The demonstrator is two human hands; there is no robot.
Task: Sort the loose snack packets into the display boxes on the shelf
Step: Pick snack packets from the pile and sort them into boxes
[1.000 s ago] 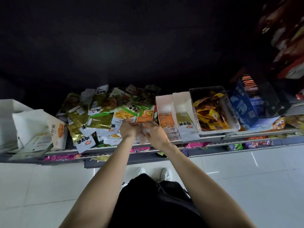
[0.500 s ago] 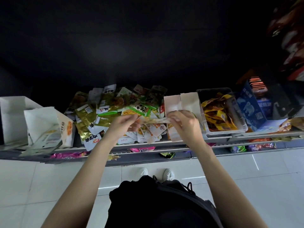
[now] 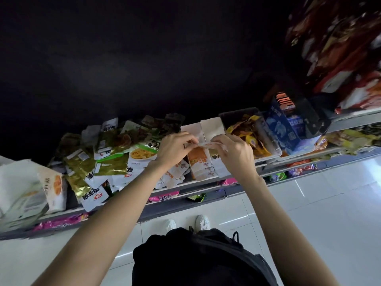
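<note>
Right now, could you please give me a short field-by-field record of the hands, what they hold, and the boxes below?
left hand: pinches one end of the packets
right hand: pinches the other end
held packets: thin white stack, edge-on, above the boxes
orange display box: partly filled, directly below
neighbouring white box: beside it, to the right
loose packet pile: left on the shelf
</note>
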